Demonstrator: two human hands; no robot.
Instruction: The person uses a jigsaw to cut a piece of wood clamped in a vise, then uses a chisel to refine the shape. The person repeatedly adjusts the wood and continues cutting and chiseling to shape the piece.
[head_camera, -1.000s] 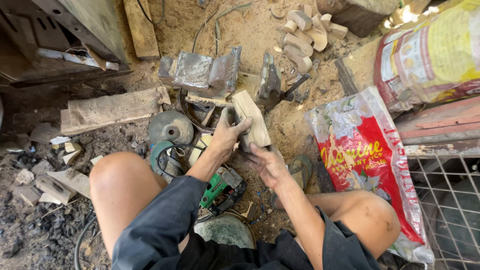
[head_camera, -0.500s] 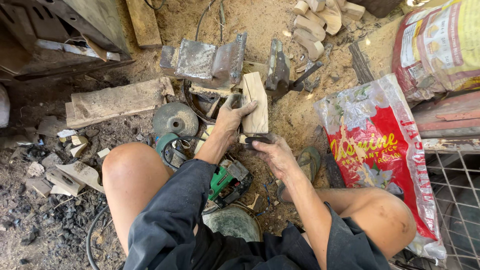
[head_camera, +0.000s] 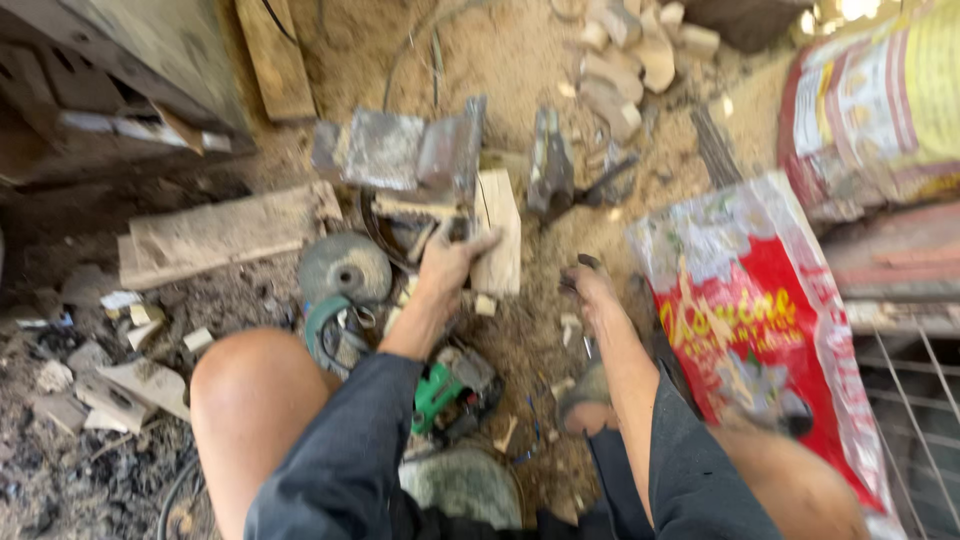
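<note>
I judge the main risk is the pale rectangular wooden block slipping sideways: my left hand holds it only by one long edge, grip clenched around that side, while it stands on end just in front of the rusty grey metal vise on the sawdust-strewn ground. The green angle grinder with its grey disc lies just left of the block, near my wrist, so a slip could drag skin across it. My left arm reaches forward, straight over the knee. My right hand rests low, right of the block and apart from it; blur hides whether its grip is closed.
</note>
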